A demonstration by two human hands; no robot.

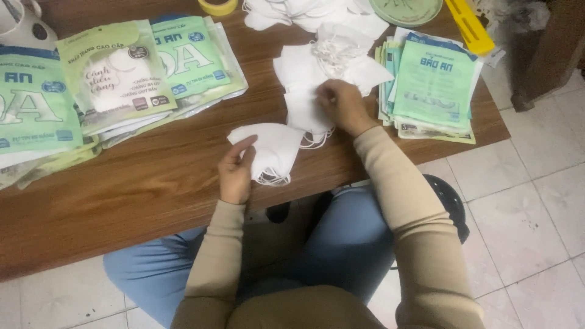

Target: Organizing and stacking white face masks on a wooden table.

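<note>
Table (152, 183) first: green pouches (116, 73) lie stacked either side, loose white masks (323, 67) piled mid-desk. Your left hand (236, 173) pinches a small folded mask bundle (271, 152) at the near edge; your right hand (342, 105) presses fingertips onto the next mask (304, 113), not yet lifted. Looks like gathering a set; next, lift that one cleanly onto the bundle.

We note: face masks (274, 149) white; packets (116, 73) pale green with blue bands, white lettering; table (152, 183) reddish-brown wood grain; sleeves (408, 207) beige; trousers (347, 244) blue; tape roll (217, 6) yellow.
</note>
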